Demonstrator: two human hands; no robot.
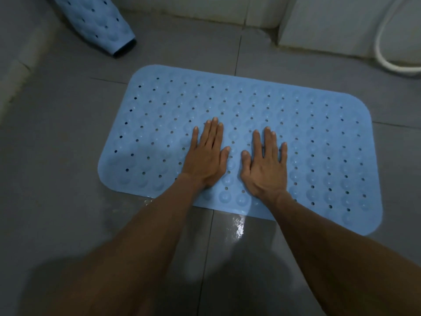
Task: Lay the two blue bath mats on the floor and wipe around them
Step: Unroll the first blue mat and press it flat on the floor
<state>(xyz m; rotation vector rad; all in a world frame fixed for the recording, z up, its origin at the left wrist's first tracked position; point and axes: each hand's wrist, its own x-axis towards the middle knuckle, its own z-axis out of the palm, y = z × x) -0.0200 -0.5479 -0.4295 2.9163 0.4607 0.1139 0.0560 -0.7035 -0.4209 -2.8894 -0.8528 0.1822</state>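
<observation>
A light blue bath mat (319, 142) with rows of small holes and round bumps lies flat on the grey tiled floor. My left hand (206, 156) rests palm down on the mat's middle, fingers spread. Beside it, my right hand (265, 163) lies palm down on the same mat, fingers spread too. Neither hand holds anything. A second blue bath mat (100, 21), curled up, leans at the top left, partly out of frame.
The grey floor (57, 133) is wet, with a shiny patch of water (239, 226) at the mat's near edge. A white wall base (330, 21) and a white hose (385, 53) stand at the top right. A raised grey ledge (16, 53) runs along the left.
</observation>
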